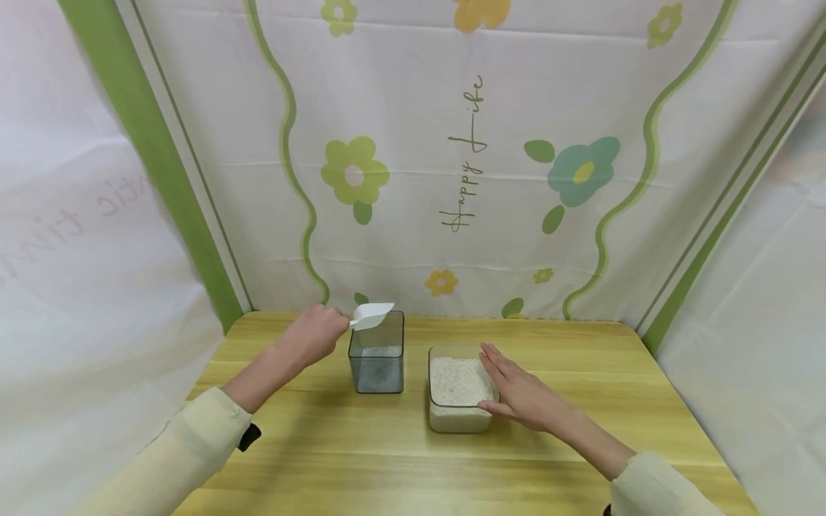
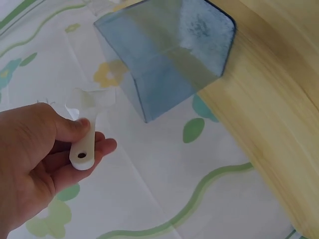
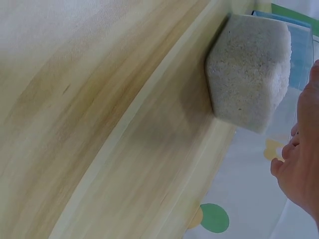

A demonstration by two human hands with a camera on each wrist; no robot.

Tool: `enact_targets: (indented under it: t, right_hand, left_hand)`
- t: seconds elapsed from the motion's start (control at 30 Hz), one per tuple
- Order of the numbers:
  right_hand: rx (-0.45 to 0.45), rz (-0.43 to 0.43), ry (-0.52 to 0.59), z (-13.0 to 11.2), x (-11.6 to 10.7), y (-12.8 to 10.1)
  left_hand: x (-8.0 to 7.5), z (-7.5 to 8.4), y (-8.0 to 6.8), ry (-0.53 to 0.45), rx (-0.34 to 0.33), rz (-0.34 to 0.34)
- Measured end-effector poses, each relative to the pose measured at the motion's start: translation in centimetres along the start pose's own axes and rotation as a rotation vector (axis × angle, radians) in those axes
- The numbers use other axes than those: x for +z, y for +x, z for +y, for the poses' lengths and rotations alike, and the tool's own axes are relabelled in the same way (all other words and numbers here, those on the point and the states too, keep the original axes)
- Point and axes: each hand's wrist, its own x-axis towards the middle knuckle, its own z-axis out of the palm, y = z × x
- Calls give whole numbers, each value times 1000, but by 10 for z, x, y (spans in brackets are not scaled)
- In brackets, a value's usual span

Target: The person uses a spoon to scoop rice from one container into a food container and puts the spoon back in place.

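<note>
We see a tabletop (image 1: 568,459) of pale wood with a clear grain and a smooth, slightly satin finish. On it stands a grey-blue container (image 1: 377,352) of transparent tinted plastic, smooth and a little glossy, with a thin layer of white grains at its bottom. Just beside this container, to its right, is a clear container (image 1: 459,390) of colourless plastic, filled with rice (image 1: 454,378), which looks matt, white and finely granular. Above the rim of the grey-blue container is a scoop (image 1: 371,314) of white plastic, matt and partly translucent. Behind the tabletop hangs a cloth backdrop (image 1: 413,179), matt, soft, with printed flowers and light creases. The sleeves (image 1: 193,444) look like cream, matt fabric.
</note>
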Motion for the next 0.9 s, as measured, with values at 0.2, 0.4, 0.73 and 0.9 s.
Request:
enact_targets:
  t: [0.2, 0.4, 0.73, 0.9]
  right_hand:
    - [-2, 40, 1, -5, 1, 1]
    - [16, 51, -15, -8, 1, 1]
    - [52, -9, 55, -7, 2, 9]
    - [39, -64, 118, -3, -11, 9]
  left_hand:
    - [-14, 10, 9, -296, -15, 1]
    - [-27, 30, 21, -441, 56, -37]
    - [-27, 51, 44, -475, 95, -114]
    - [-31, 61, 58, -327, 73, -211]
